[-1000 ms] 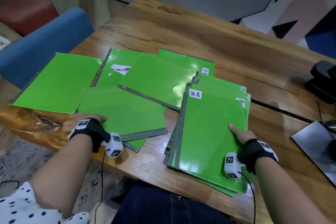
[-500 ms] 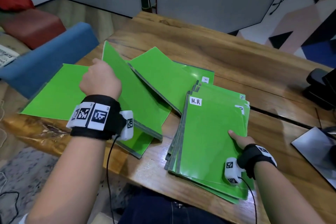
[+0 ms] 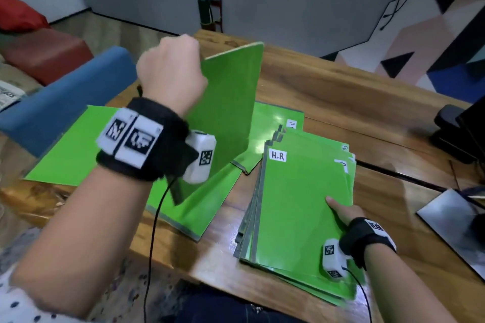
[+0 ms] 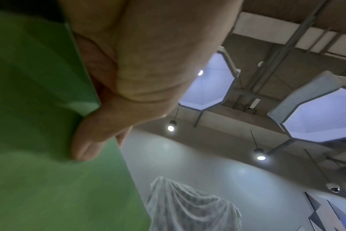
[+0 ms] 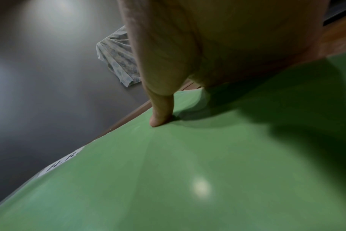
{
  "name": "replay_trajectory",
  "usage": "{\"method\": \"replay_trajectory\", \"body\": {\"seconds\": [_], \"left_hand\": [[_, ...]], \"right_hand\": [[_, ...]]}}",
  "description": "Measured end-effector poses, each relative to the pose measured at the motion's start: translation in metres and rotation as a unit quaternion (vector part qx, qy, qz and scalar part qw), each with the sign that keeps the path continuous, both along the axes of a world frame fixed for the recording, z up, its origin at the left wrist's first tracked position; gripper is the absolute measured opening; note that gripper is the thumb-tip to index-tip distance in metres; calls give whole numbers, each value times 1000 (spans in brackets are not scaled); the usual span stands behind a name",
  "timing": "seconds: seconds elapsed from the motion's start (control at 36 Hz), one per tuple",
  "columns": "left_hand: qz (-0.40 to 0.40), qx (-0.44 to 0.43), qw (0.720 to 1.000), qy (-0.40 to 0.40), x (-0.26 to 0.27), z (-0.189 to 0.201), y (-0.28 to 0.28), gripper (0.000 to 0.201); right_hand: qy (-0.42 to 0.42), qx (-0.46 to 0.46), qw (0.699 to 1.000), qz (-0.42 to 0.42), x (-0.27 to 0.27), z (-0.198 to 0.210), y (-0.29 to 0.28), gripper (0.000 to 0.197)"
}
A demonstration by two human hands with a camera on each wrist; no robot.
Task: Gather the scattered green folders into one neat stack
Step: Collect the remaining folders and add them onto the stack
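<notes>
- Folders first: the gathered stack [image 3: 296, 207] sits at the table's near right edge, roughly squared but fanned at its left side, with a white "H.R" label [image 3: 278, 156] on the top sheet's far-left corner.
- Your right hand [image 3: 343, 211] rests on that stack near its right side; the thumb lies flat on the top cover, and in the right wrist view that thumb [image 5: 158, 115] presses down on green. The other fingers are hidden, so how they lie can't be told.
- Your left hand [image 3: 170, 73] is up in the air, thumb [image 4: 89, 140] and fingers pinched on the edge of a lifted folder [image 3: 225, 113], which stands steeply tilted above the table, left of the stack.
- Under it, a loose folder [image 3: 194, 207] lies flat by the near edge, and another [image 3: 65, 149] lies further left.
- Beyond those, one more folder [image 3: 273, 123] lies flat, partly tucked behind the stack's far end.
- Wooden table [image 3: 341, 97] stretches on past that.
- Off to the far right, a dark device [image 3: 451, 136] sits on the tabletop.
- Far left, a blue cushion [image 3: 60, 107] lies beside the table.
</notes>
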State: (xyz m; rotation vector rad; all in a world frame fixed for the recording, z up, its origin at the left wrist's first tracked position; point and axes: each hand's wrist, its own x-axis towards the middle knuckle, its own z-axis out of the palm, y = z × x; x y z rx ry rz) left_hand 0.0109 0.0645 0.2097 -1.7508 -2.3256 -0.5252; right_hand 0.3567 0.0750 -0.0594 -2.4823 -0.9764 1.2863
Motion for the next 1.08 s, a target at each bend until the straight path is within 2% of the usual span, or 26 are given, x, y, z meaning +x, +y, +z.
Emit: {"method": "replay_trajectory", "body": {"seconds": [0.14,0.28,0.39,0.47,0.53,0.61,0.67,0.72,0.78,0.89,0.97,1.08], "left_hand": [[-26,-2,997,-73,-11,-26,64,36],[4,-20,995,-97,-19,-75,86,38],[40,-54,992,-111,-26,-88,85,66],[31,-53,978,-200,-32,-95,83,82],[25,3,966,-256,-33,-104,82,83],[61,134,926,-346,-31,-117,80,72],[84,169,889,-416,-26,-127,79,77],[111,153,841,-507,-18,-144,80,86],[161,94,789,-585,-12,-167,83,91],[232,13,729,-643,-2,-204,87,84],[273,-12,702,-658,-4,-220,90,80],[207,-106,716,-658,-11,-235,93,57]], "right_hand": [[9,6,1000,1,2,-2,0,87],[10,8,1000,5,3,-4,1,84],[0,6,1000,9,4,-4,1,87],[-3,8,1000,10,5,-5,2,84],[-7,7,1000,8,6,-5,2,82],[-12,9,1000,9,5,-5,1,79],[-14,6,1000,10,4,-5,0,81],[-14,3,1000,9,3,-5,-1,83],[-14,4,1000,4,3,-4,-1,83],[-20,-1,1000,6,1,-2,0,84],[-24,-11,1000,14,1,-1,1,87],[-22,-22,999,23,2,1,4,90]]}}
